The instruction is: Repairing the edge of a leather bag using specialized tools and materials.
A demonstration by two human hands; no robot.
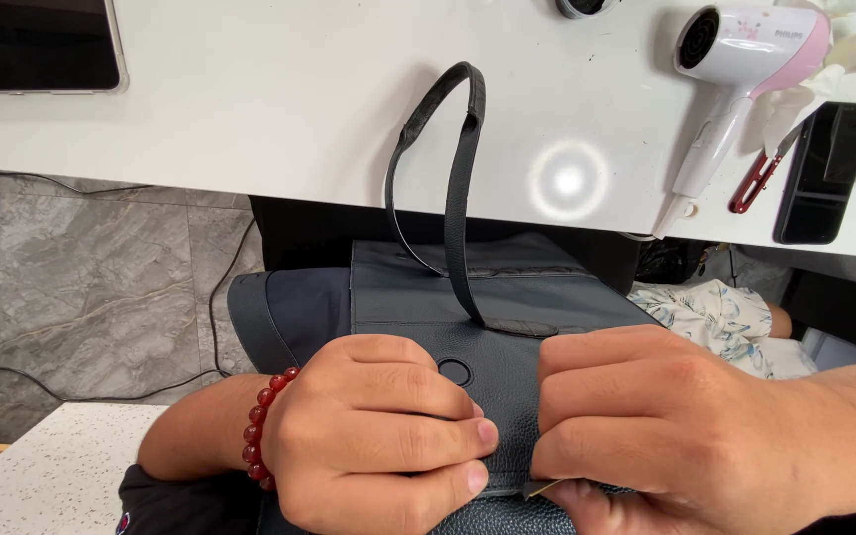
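Dark leather bag (507, 297) lies across the lap, below the desk's (279, 109) near edge, its handle (460, 168) propped onto the desk. Left hand (369, 436) and right hand (666, 426), close together, both pinch the bag's near seam, steadying it (small tool tip barely visible). Hair dryer (735, 59) lies near the desk's far right corner.

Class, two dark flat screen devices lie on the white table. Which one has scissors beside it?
The black phone at the right edge; red-handled scissors lie just left of it. The dark tablet at the left has none.
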